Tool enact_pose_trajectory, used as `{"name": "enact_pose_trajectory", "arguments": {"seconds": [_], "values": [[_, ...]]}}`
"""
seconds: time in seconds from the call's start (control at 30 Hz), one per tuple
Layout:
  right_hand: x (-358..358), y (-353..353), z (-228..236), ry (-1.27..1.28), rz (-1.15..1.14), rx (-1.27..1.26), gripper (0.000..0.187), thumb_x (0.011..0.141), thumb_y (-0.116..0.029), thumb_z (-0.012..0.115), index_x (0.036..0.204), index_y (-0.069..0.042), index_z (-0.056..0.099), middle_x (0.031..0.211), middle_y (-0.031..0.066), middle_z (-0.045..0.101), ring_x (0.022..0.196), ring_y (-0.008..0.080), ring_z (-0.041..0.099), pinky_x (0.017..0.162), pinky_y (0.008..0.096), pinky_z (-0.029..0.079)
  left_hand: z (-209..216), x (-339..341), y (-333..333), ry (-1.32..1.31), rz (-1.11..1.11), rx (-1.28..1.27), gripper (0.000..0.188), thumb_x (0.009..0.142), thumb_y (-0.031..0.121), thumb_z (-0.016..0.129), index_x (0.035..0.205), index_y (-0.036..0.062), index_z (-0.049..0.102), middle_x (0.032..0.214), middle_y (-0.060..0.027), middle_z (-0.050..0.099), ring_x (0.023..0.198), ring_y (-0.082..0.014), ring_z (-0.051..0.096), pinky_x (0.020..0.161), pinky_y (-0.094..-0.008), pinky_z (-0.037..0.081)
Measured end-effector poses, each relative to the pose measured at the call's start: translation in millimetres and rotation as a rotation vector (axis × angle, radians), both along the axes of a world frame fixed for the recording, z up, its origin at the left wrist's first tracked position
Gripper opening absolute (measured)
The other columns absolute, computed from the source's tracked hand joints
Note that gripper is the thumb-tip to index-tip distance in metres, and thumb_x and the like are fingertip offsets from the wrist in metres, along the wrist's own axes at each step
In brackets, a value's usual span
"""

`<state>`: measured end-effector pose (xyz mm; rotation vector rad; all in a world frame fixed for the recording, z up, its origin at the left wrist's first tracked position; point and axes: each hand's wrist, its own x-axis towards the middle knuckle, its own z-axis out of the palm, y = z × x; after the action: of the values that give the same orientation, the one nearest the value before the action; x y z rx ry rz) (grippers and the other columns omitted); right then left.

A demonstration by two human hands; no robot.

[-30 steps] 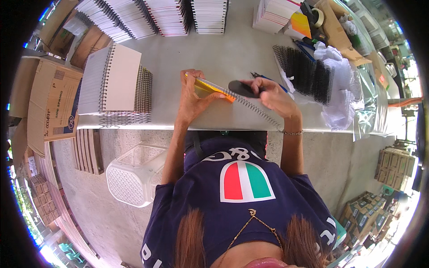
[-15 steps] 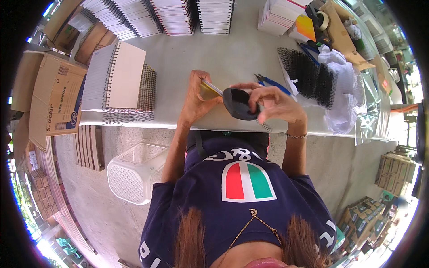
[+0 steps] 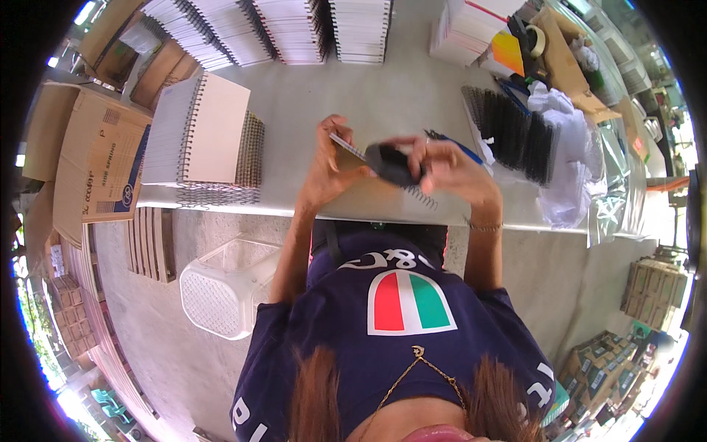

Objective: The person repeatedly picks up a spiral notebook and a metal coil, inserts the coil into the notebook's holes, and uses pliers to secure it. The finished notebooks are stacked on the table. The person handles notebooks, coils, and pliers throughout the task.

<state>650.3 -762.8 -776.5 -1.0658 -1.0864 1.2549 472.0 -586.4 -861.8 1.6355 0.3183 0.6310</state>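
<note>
Over the near part of the table, my left hand (image 3: 324,166) grips a small notebook (image 3: 347,146), turned almost edge-on to me. My right hand (image 3: 453,169) is closed round a black rounded object (image 3: 394,165) held against the notebook's right end; motion smears it, and I cannot make out its kind. Below that object a loose spiral coil (image 3: 421,197) slants down to the right; where its upper end meets the notebook is hidden. Blue-handled pliers (image 3: 468,150) lie partly behind my right hand.
A stack of spiral notebooks (image 3: 213,132) stands left, beside a cardboard box (image 3: 103,158). Notebook rows (image 3: 361,33) line the far edge. On the right are black spiral coils (image 3: 508,132), crumpled white paper (image 3: 567,147) and a page stack (image 3: 460,37). A white plastic stool (image 3: 213,298) stands below the table.
My right hand and the black object have moved slightly up, blurring the object. More of the coil shows beneath it. My left hand keeps its grip on the notebook, with the notebook tilted more edge-on.
</note>
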Motion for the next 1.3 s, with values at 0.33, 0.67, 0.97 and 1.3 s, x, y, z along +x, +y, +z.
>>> {"name": "enact_pose_trajectory", "arguments": {"seconds": [0.33, 0.67, 0.97, 1.3], "values": [[-0.4, 21.5, 2.2, -0.023, 0.043, -0.075, 0.022, 0.082, -0.015, 0.08, 0.092, 0.0, 0.067, 0.119, 0.0072, 0.059, 0.096, 0.0109, 0.057, 0.084, 0.0265, 0.047, 3.6, -0.1, 0.7, -0.008, -0.097, -0.086, 0.097, 0.063, 0.013, 0.094, 0.135, 0.0088, 0.029, 0.105, -0.0041, 0.041, 0.097, -0.0165, 0.043, 0.09, -0.0314, 0.039], [24.6, -8.1, -59.4, -0.853, -0.839, -0.162, 0.054, 0.084, -0.028, 0.077, 0.13, -0.009, 0.057, 0.128, 0.0163, 0.058, 0.117, 0.0343, 0.054, 0.103, 0.0433, 0.041, -1.6, 9.2, -31.1, -0.011, 0.202, -0.092, 0.041, 0.101, 0.021, 0.06, 0.128, 0.0049, 0.034, 0.11, -0.0079, 0.045, 0.101, -0.0167, 0.045, 0.093, -0.0293, 0.039], [-41.8, -54.9, -70.2, -1.161, -1.003, -0.241, 0.067, 0.082, -0.015, 0.074, 0.142, -0.007, 0.045, 0.131, 0.0179, 0.049, 0.123, 0.0371, 0.044, 0.109, 0.0493, 0.033, 7.0, 1.6, -32.7, -0.035, 0.205, -0.21, 0.024, 0.103, 0.021, 0.057, 0.116, 0.0003, 0.055, 0.102, -0.0047, 0.059, 0.09, -0.0105, 0.051, 0.082, -0.0245, 0.043], [-104.8, -8.6, -45.3, -0.958, -0.755, 0.138, 0.066, 0.075, -0.016, 0.079, 0.135, -0.009, 0.055, 0.13, 0.0145, 0.05, 0.118, 0.0333, 0.052, 0.1, 0.0455, 0.043, 28.8, -7.5, -26.0, 0.073, 0.193, -0.034, 0.023, 0.099, 0.014, 0.062, 0.116, -0.0023, 0.065, 0.096, -0.0061, 0.071, 0.086, -0.0088, 0.061, 0.077, -0.0233, 0.049]]}}
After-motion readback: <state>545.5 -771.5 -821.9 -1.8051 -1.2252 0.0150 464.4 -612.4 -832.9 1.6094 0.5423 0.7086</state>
